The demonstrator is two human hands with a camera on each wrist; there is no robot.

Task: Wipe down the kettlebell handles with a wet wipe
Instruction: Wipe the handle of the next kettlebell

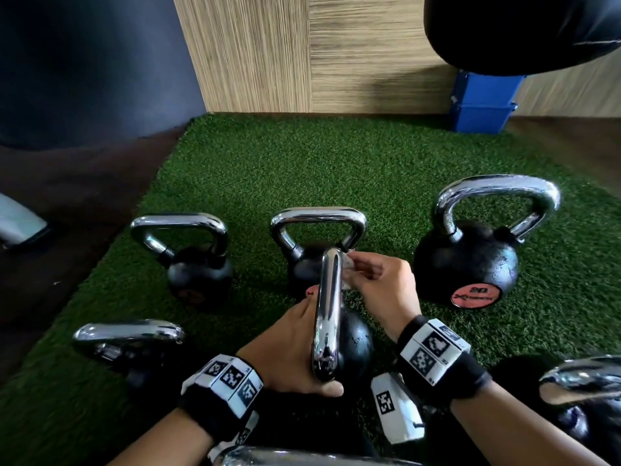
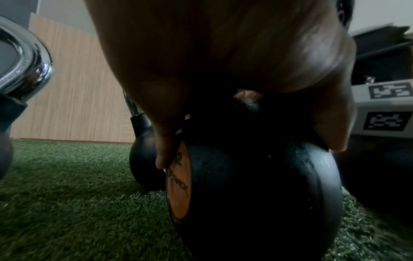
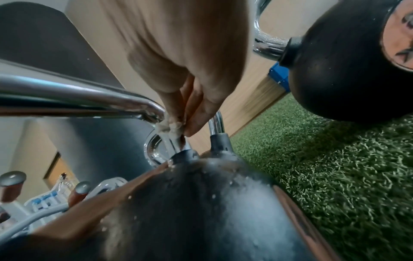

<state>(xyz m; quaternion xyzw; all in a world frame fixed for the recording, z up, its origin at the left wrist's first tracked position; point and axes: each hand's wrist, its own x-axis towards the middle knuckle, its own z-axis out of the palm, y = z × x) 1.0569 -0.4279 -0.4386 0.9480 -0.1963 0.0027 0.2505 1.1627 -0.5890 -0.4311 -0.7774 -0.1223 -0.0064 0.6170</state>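
Observation:
A black kettlebell point(image 1: 358, 343) with a chrome handle point(image 1: 328, 307) stands on the green turf point(image 1: 302, 169) at centre front, its handle end-on to me. My left hand point(image 1: 295, 351) grips it low down, thumb at the near bend of the handle. In the left wrist view the fingers point(image 2: 165, 150) curl round the black ball point(image 2: 257, 194) beside its orange label. My right hand point(image 1: 376, 284) pinches a crumpled white wet wipe point(image 1: 347, 269) against the handle's far end. In the right wrist view the wipe point(image 3: 170, 127) is wrapped on the handle's far leg point(image 3: 178, 144), just above the ball.
Several more kettlebells stand around on the turf: a small one point(image 1: 198, 274) at left, one point(image 1: 316, 230) right behind the held one, a large one point(image 1: 467, 264) at right, others at both front corners. A blue box point(image 1: 480, 102) sits against the wooden wall.

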